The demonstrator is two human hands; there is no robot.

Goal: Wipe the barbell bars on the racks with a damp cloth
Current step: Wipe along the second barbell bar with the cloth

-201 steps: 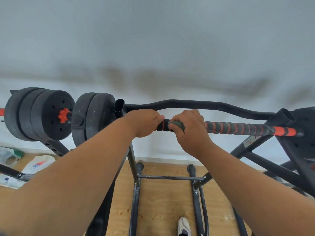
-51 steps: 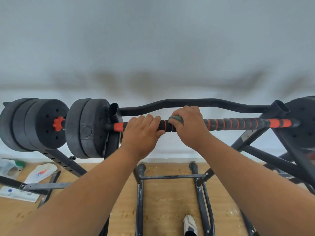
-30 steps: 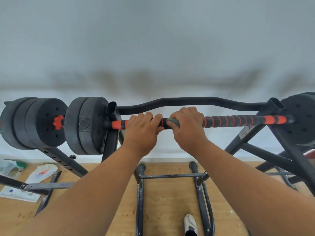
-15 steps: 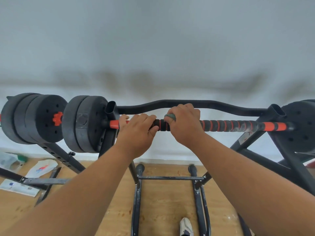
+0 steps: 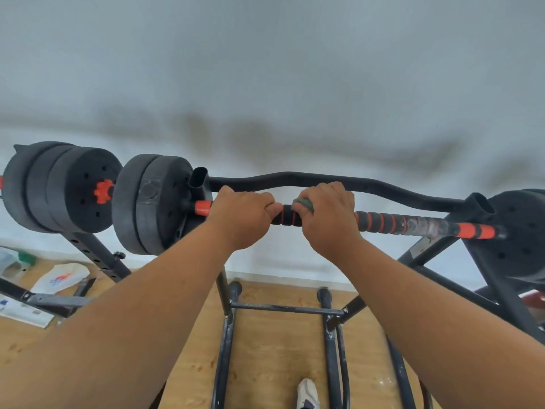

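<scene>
A black-and-orange ribbed barbell bar (image 5: 392, 223) lies across the black rack (image 5: 198, 184), with black weight plates (image 5: 153, 202) at its left end and more plates (image 5: 522, 231) at its right. My left hand (image 5: 241, 216) grips the bar near its left end. Just to its right, my right hand (image 5: 327, 219) wraps a small grey-green cloth (image 5: 303, 204) round the bar; only an edge of the cloth shows above my fingers. A short stretch of bar shows between my hands.
A curved black rack bar (image 5: 324, 180) runs behind the barbell. A second set of plates (image 5: 65, 187) hangs at far left. Rack legs and a crossbar (image 5: 283, 309) stand on the wooden floor. Bags and papers (image 5: 59, 278) lie at left. A shoe (image 5: 306, 394) shows below.
Both hands stay on the bar. My right hand with the cloth has shifted slightly along the bar, and my left hand now sits further over the orange end section. The view has moved a little.
</scene>
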